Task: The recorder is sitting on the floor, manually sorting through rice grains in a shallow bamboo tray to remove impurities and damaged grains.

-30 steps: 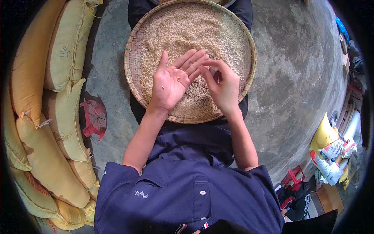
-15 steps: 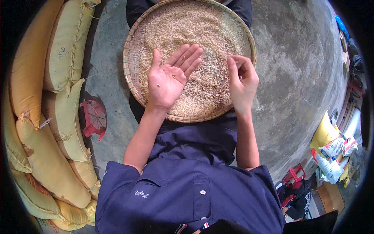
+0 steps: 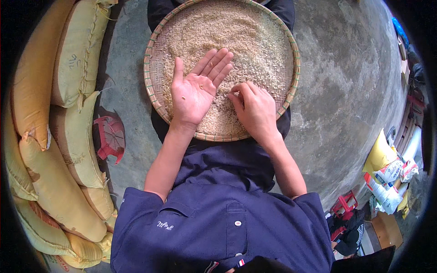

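Observation:
A round woven bamboo tray [image 3: 296,84] with a bound rim rests across my lap, covered in pale, rice-like grain [image 3: 218,29]. Over its left half my left hand [image 3: 195,91] is held palm up and open, fingers stretched out. A few small golden grains lie loose on that palm and fingers. To its right, low above the grain, my right hand [image 3: 255,107] is closed, thumb and forefinger pinched together beside the left palm. Whatever is between those fingertips is too small to make out.
Full woven sacks [image 3: 75,59] are stacked along the left side. A red plastic stool [image 3: 110,136] stands between them and the tray. Plastic bags [image 3: 384,168], a second red stool [image 3: 344,204] and a cardboard box [image 3: 387,230] are at the right on the concrete floor [image 3: 346,86].
My right hand has moved left and down, from the tray's right side to beside the left palm, still pinched. The left hand has shifted slightly left, still palm up.

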`<move>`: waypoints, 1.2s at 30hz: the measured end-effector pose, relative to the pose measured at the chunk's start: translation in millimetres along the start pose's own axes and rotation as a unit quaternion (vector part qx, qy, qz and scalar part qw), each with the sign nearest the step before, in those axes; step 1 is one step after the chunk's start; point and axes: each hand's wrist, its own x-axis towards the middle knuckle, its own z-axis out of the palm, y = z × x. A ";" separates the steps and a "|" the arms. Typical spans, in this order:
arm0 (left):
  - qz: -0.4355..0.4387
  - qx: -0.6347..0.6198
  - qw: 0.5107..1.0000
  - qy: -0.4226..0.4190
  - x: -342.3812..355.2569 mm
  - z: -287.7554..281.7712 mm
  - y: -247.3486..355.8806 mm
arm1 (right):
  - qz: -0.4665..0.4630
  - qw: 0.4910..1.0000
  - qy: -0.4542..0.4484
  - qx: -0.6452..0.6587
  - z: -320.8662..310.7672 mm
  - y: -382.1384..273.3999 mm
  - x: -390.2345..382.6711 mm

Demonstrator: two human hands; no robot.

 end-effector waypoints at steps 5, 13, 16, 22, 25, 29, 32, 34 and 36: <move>0.010 0.022 1.000 0.017 -0.6 3.3 -1.2 | -0.004 1.000 0.008 -0.016 2.4 0.6 1.7; -0.004 0.086 0.995 0.041 0.3 5.8 -5.0 | 0.063 0.994 0.039 0.077 -2.3 8.8 3.1; -0.036 0.119 0.991 0.051 -1.1 4.7 -8.1 | 0.089 0.984 0.078 0.130 -8.5 6.6 9.2; -0.131 0.124 0.983 0.034 -2.7 1.8 -10.3 | 0.095 0.973 0.076 0.198 -24.9 14.2 16.8; -0.130 0.119 0.984 0.038 -3.8 3.3 -10.2 | 0.126 0.966 0.086 0.211 -41.7 31.0 9.8; -0.112 0.111 0.986 0.048 -3.7 6.9 -9.5 | 0.064 0.990 -0.007 0.124 -49.4 36.3 -2.6; -0.104 0.110 0.987 0.056 -3.8 6.5 -9.2 | 0.004 0.996 -0.063 0.057 -42.5 36.6 -7.7; -0.103 0.113 0.987 0.057 -3.0 5.4 -8.8 | -0.021 0.997 -0.064 0.040 -39.4 33.0 -6.1; -0.099 0.117 0.986 0.059 -3.2 4.9 -8.1 | -0.050 0.996 -0.075 0.007 -36.0 30.1 -5.3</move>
